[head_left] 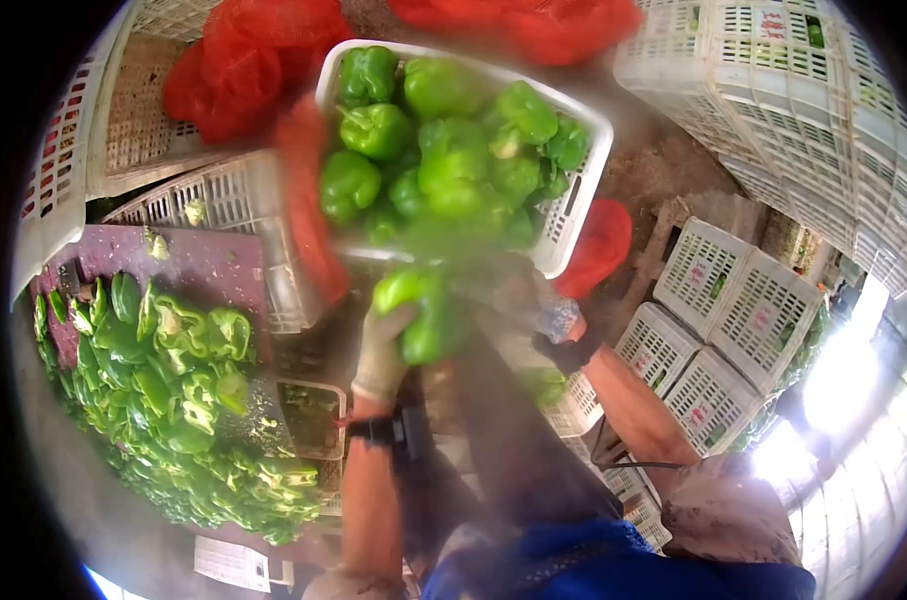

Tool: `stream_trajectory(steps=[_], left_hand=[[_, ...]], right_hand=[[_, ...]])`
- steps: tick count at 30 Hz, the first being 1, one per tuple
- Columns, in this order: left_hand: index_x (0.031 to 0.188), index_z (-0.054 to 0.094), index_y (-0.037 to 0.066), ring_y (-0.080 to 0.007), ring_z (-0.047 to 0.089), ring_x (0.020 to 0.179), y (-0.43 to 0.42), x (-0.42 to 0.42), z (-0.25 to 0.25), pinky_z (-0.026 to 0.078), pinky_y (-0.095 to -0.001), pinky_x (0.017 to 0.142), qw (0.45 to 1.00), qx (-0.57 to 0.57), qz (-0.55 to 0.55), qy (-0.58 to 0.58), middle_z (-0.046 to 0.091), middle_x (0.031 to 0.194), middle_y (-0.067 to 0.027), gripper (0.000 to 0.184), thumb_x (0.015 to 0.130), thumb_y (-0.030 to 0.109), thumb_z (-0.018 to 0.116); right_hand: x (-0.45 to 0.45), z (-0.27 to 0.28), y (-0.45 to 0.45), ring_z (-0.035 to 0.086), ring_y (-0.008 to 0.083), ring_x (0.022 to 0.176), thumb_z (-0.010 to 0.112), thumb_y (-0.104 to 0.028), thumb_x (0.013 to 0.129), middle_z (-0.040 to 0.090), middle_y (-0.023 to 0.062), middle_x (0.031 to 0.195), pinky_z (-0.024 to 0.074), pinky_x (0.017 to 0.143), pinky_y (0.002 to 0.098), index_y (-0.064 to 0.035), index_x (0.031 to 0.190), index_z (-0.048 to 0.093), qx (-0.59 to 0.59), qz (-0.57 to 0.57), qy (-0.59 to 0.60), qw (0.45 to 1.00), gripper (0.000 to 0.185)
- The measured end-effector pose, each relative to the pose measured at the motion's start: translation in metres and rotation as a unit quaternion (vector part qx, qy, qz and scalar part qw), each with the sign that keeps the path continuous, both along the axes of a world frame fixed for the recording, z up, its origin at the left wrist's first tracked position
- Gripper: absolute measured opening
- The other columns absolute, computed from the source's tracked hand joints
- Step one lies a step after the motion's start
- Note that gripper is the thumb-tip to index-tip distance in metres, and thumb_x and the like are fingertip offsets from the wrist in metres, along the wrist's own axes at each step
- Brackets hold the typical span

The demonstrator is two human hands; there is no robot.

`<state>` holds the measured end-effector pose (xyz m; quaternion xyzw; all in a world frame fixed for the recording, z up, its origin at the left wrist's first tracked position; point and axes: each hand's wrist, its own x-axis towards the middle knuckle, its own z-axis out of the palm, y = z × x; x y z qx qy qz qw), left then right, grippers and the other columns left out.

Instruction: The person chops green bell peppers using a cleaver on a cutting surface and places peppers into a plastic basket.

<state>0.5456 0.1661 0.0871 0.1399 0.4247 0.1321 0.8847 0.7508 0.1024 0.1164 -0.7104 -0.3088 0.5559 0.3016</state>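
My left hand (pixel 382 355), in a pale glove, is wrapped round a green bell pepper (pixel 429 325) in front of my body. Just beyond it stands a white plastic crate (pixel 586 200) heaped with whole green bell peppers (pixel 459 165). My right hand (pixel 546 310), also gloved, is to the right of the held pepper, near the crate's front corner. Its fingers are smeared by haze and motion, so what they hold, if anything, does not show.
On the left, a board (pixel 204 265) carries a large pile of cut green peppers (pixel 174 390). Stacked white crates (pixel 774 90) rise at the upper right, with more crates (pixel 709 330) below. Red mesh sacks (pixel 264 60) lie around the pepper crate.
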Motion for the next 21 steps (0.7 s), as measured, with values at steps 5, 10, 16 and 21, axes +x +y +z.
stream_trajectory(steps=[5,10,16,21], left_hand=[[0.134,0.047,0.0,-0.0216,0.054,0.115,-0.038,-0.068,0.013,0.043,-0.034,0.099,0.99,-0.05,0.12,0.052,0.054,0.127,-0.0115,0.055,0.083,0.017,0.061],[0.135,0.046,0.002,-0.0216,0.051,0.118,-0.08,-0.128,0.013,0.04,-0.034,0.103,0.975,-0.065,0.185,0.102,0.053,0.129,-0.0103,0.056,0.083,0.016,0.061],[0.135,0.046,0.003,-0.0217,0.052,0.115,-0.123,-0.163,-0.003,0.041,-0.0339,0.102,0.955,-0.112,0.266,0.074,0.054,0.125,-0.01,0.056,0.083,0.019,0.061],[0.134,0.046,0.004,-0.0209,0.052,0.113,-0.148,-0.17,0.006,0.041,-0.0327,0.1,0.947,-0.103,0.296,0.067,0.053,0.125,-0.0094,0.053,0.086,0.023,0.058]], right_hand=[[0.021,-0.126,-0.052,0.061,0.0286,0.1,0.061,-0.016,0.087,0.062,0.016,0.112,0.0489,0.088,0.0368,-0.0031,0.114,0.061,0.122,-0.081,-0.166,0.975,0.03],[0.029,-0.117,0.018,0.064,0.0322,0.095,0.066,-0.025,0.081,0.066,0.021,0.101,0.0513,0.08,0.0396,0.0032,0.115,0.059,0.06,-0.168,-0.124,0.976,0.045],[-0.013,-0.101,0.042,0.061,0.0276,0.097,0.066,-0.019,0.08,0.062,0.0162,0.107,0.0477,0.084,0.0374,-0.0039,0.122,0.058,-0.069,-0.055,-0.332,0.939,0.046],[-0.027,-0.1,0.014,0.064,0.0264,0.073,0.071,-0.03,0.076,0.067,0.013,0.088,0.0497,0.063,0.0379,-0.0012,0.106,0.064,-0.019,-0.061,-0.255,0.965,0.043]])
